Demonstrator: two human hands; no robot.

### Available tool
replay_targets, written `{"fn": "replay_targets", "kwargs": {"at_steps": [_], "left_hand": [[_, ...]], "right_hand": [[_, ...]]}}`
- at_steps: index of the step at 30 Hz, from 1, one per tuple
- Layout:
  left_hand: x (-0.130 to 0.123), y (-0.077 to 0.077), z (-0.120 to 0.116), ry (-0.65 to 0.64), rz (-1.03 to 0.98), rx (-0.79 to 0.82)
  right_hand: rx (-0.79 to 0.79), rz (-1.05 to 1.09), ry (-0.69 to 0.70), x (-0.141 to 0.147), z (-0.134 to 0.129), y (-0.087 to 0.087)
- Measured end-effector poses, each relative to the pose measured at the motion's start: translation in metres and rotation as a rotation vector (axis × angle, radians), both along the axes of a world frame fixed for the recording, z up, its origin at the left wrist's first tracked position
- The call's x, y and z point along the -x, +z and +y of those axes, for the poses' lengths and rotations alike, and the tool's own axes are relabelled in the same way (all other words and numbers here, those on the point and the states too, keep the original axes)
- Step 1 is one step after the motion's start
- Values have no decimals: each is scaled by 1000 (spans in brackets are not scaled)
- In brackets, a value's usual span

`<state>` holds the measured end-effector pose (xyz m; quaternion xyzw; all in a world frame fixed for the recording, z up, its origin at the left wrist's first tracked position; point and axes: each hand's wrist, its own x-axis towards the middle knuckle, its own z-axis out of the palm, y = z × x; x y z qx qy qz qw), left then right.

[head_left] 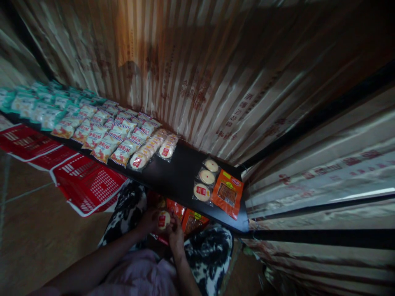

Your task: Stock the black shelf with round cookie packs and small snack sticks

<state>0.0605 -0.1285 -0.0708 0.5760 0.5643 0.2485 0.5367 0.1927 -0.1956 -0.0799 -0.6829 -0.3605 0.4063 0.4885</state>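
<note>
A round pale biscuit in a clear wrapper with a red label is between my two hands, low over my lap. My left hand grips its left side; those fingers are dim and partly hidden. At its right edge, the fingers of my right hand are closed on the wrapper. Just beyond them, orange packets lie low between my knees. On the black shelf ahead, similar wrapped biscuits lie flat in a short row beside an orange packet.
Two lines of wrapped biscuits stand left of the shelf's middle. White snack packets and teal packets fill the left part. Red printed bags hang along the front edge. A pleated plastic curtain rises behind, near dark bars.
</note>
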Motion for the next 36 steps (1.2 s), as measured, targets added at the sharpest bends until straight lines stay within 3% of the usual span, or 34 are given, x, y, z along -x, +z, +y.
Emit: {"fn": "replay_targets", "kwargs": {"at_steps": [5, 12, 15, 21, 28, 36], "left_hand": [[0, -2, -2, 14, -7, 8], [-1, -1, -9, 14, 48, -98], [-1, 2, -10, -5, 10, -32], [1, 15, -11, 77, -128, 107], [1, 26, -13, 146, -230, 242], [-4, 28, -14, 184, -303, 261]], "right_hand": [[-3, 120, -14, 1, 0, -1], [76, 299, -79, -3, 2, -3], [84, 387, -119, -2, 1, 2], [29, 568, -43, 0, -1, 18], [52, 652, -72, -2, -5, 20], [46, 682, -83, 2, -5, 30]]}}
